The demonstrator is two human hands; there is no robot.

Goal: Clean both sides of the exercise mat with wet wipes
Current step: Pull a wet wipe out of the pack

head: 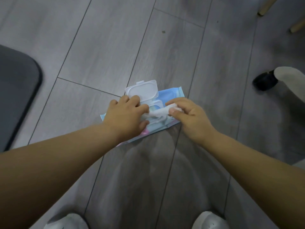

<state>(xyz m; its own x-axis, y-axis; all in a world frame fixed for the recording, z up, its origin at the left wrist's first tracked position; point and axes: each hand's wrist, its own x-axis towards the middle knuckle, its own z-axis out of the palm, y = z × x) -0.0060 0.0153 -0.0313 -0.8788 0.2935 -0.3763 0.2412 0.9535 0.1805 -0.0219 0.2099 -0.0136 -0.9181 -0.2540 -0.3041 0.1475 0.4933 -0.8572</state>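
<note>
The pack [171, 93] lies on the floor [99, 47] at centre, its lid [142, 90] flipped open toward 12 o'clock. My left hand [127, 114] presses flat on its 9 o'clock end with loose fingers. My right hand [189, 116] pinches a wipe [160, 113] between thumb and forefinger. The mat [16, 90] sits well apart at 9 o'clock.

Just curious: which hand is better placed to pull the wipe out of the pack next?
The right hand: it already pinches the wipe, while the left hand presses the pack down.
</note>
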